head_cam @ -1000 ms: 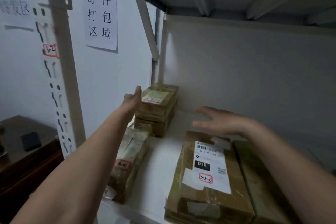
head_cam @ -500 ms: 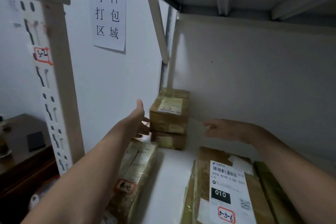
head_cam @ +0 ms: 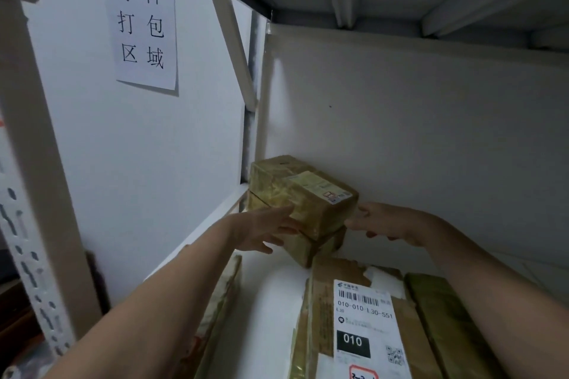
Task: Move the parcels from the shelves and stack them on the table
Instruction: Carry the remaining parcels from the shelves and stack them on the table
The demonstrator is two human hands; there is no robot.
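Observation:
Two small brown taped parcels are stacked in the back left corner of the white shelf (head_cam: 271,292). The top parcel (head_cam: 303,194) carries a pale label and sits skewed on the lower parcel (head_cam: 311,248). My left hand (head_cam: 264,229) touches the stack's left front face with straight fingers. My right hand (head_cam: 385,221) reaches the right side of the stack, fingers extended by the top parcel's corner. Neither hand grips anything.
A large flat parcel (head_cam: 354,326) with a barcode label marked 010 lies at the front of the shelf. A green-brown parcel (head_cam: 443,317) lies to its right and a long taped parcel (head_cam: 221,298) lies under my left forearm. The shelf above hangs low overhead.
Both hands have moved forward and closed in on the stacked parcels from either side. The view has come nearer to the shelf's back corner.

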